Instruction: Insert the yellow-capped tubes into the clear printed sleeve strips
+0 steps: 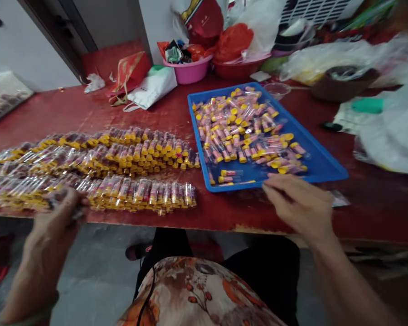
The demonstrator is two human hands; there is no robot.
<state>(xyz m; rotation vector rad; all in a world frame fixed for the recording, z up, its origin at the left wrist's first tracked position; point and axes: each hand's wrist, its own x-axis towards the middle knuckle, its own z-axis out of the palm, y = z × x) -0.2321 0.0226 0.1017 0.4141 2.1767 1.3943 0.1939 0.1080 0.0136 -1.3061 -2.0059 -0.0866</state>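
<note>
Curling round blurred items (pixel 77 213) is the left hand (pixel 61 210); beyond it, yellow-capped tubes (pixel 124 188), likely light, slick, stiff: grip mid-barrel! Right hand (pixel 297 201) pinched, contents unclear.

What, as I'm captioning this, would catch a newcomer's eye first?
Probably the blue tray right of centre, heaped with yellow-capped tubes. Next, the stacked rows on the red table, at left, with the left hand at the front one. The right hand is by the tray's near rim.
</note>
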